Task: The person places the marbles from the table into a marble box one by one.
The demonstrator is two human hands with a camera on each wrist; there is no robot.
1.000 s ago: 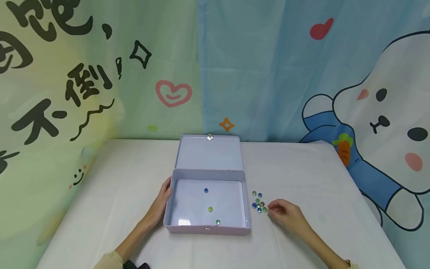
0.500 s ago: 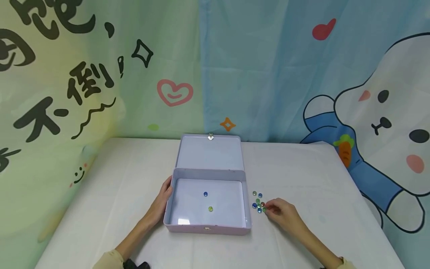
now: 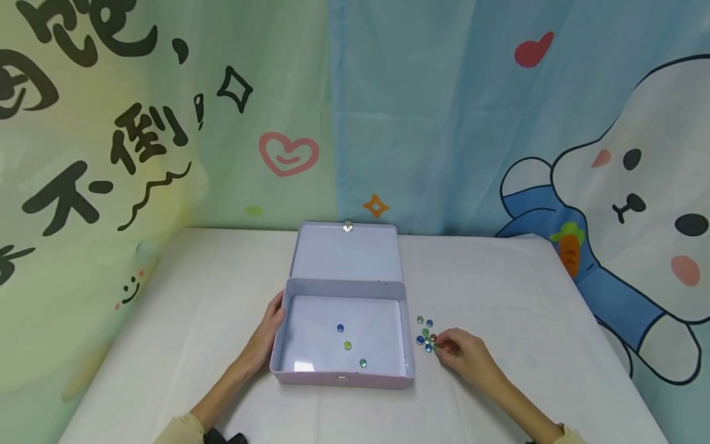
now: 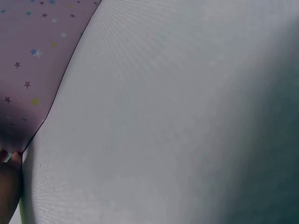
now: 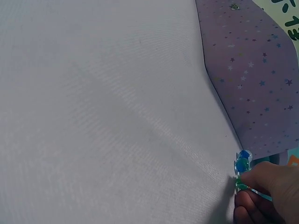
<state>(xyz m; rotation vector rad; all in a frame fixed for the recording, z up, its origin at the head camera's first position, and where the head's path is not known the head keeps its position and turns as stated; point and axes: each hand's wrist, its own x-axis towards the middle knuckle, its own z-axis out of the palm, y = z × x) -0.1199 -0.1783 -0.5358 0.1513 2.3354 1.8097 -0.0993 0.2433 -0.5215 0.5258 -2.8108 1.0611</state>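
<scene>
My left hand [image 3: 267, 333] rests against the left side of an open lilac box [image 3: 345, 380], its lid tipped back. Inside lie a blue marble [image 3: 341, 328], a yellow-green marble [image 3: 347, 345] and a pale green marble [image 3: 363, 363]. Right of the box, several glass marbles [image 3: 420, 340] are clustered on the white cloth. At this cluster's near right edge my right hand [image 3: 463, 354] pinches a green marble [image 5: 239, 182] between thumb and finger, which partly cover it. In the left wrist view, only a bit of the left hand [image 4: 9, 186] shows by the star-patterned box side.
A white cloth [image 3: 527, 296] covers the table. A printed curtain [image 3: 399, 123] hangs behind it. A black object [image 3: 224, 438] shows near the left sleeve [image 3: 183, 430].
My right hand has moved slightly left onto the green marble. Inside the box, the blue marble has rolled toward the front; the pale green one has shifted, out of sight half a second ago.
</scene>
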